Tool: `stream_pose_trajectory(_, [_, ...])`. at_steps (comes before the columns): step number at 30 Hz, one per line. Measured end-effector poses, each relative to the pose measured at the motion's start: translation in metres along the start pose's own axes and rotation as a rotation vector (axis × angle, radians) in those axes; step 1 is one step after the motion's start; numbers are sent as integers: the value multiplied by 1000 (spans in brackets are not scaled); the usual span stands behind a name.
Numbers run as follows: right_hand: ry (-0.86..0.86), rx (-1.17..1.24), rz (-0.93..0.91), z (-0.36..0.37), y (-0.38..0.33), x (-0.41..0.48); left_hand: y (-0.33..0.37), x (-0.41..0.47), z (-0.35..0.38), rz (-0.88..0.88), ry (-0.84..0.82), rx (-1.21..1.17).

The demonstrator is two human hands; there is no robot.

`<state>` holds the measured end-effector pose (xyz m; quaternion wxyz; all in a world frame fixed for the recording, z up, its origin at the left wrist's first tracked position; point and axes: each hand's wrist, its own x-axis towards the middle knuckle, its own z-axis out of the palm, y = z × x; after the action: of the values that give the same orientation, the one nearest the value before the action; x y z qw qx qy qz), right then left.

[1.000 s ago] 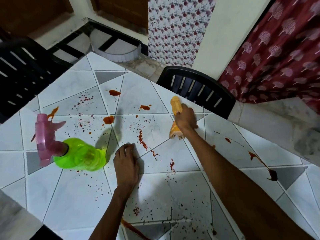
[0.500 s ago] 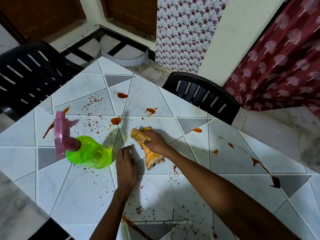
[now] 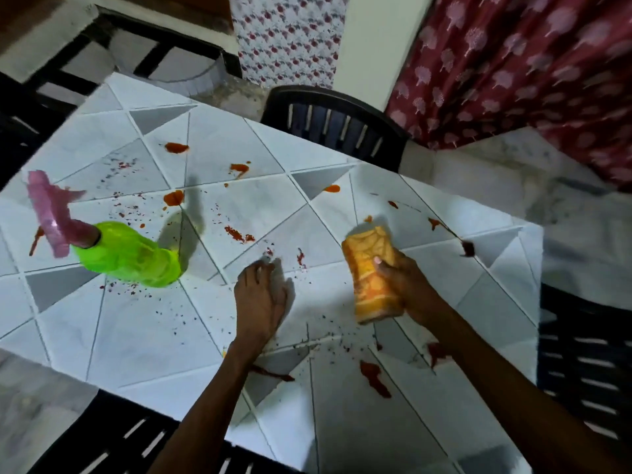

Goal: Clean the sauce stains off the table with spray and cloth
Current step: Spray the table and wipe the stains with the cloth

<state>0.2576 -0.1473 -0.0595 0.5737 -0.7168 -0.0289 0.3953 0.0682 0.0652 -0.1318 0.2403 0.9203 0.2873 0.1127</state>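
Observation:
A white tiled table (image 3: 136, 336) carries red sauce stains (image 3: 374, 376) as blobs and fine specks across most of its top. My right hand (image 3: 403, 278) grips a folded orange cloth (image 3: 372, 271) and presses it on the table right of centre. My left hand (image 3: 260, 299) lies flat on the tiles, fingers apart, holding nothing. A green spray bottle (image 3: 126, 256) with a pink trigger head (image 3: 51, 213) stands at the left, a little way from my left hand.
Black plastic chairs stand at the far edge (image 3: 335, 124), at the right (image 3: 588, 364), at the near edge (image 3: 113, 436) and at the far left (image 3: 13, 111). A red patterned curtain (image 3: 530, 70) hangs at the back right.
My right hand has swept the cloth from the table's middle, beside my left hand, over to the right. The left hand and the bottle have stayed in place; the view has shifted.

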Motion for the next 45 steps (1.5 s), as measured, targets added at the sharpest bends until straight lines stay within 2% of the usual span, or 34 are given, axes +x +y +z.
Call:
stream_pose_trajectory(4, [140,91,55,-65,36,-63,33,-28,23,71,-82,-7])
stream_pose_trajectory(10, [353,60,48,-123,81,-133,72,-60,41,176,-210,34])
stream_pose_trajectory(16, [708,-369,-5,-148,115,-168,92,-89,48,194,-258,145])
stream_pose_trajectory(19, [768,-519,68,-155,138,-166,92,-101,51,193,-274,205])
stream_pose_trajectory(23, [693,-389,187,-136,151,-145,85,-110,50,179,-260,225])
stream_pose_trajectory(28, [628,-319,71,-87,135,-101,65,-108,42,121,-182,173])
stream_pose_trajectory(32, [479,-327,2,-34,101,-58,40,-90,34,46,-154,169])
stream_pose_trajectory(35, [392,-339,-29,20,77,-23,11,-71,29,47,-181,266])
stream_pose_trajectory(41, [158,-406,-116,128,48,25,-34,-42,11,-6,-70,200])
stream_pose_trajectory(45, [15,-357,-110,157,35,27,-51,-29,-4,-20,-42,177])
